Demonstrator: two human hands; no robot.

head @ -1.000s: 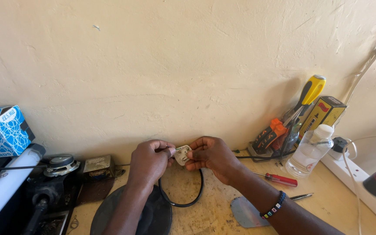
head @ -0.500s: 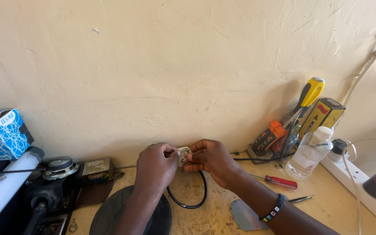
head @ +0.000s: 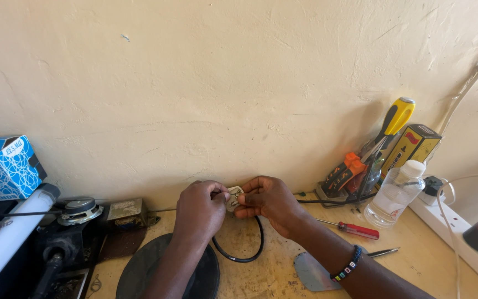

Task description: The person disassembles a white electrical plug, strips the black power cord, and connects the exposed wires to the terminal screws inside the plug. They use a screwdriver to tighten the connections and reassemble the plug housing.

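Observation:
Both hands meet at the middle of the bench, close to the wall. My left hand [head: 198,210] and my right hand [head: 269,200] pinch a small white plug [head: 233,197] between their fingertips, one from each side. A black cable [head: 247,249] loops down from the plug onto the benchtop and runs off to the right toward the tool holder. A beaded bracelet [head: 345,269] sits on my right wrist.
A round black disc [head: 139,271] lies under my left forearm. Left: a blue box [head: 4,169], a white tube [head: 6,241], dark metal parts. Right: a holder with a yellow-handled screwdriver [head: 395,117], a clear bottle [head: 394,195], a red screwdriver [head: 355,229], a white power strip [head: 460,235].
The hands with the plug have stayed at the same spot near the wall. My left hand has closed further over the plug, hiding more of it.

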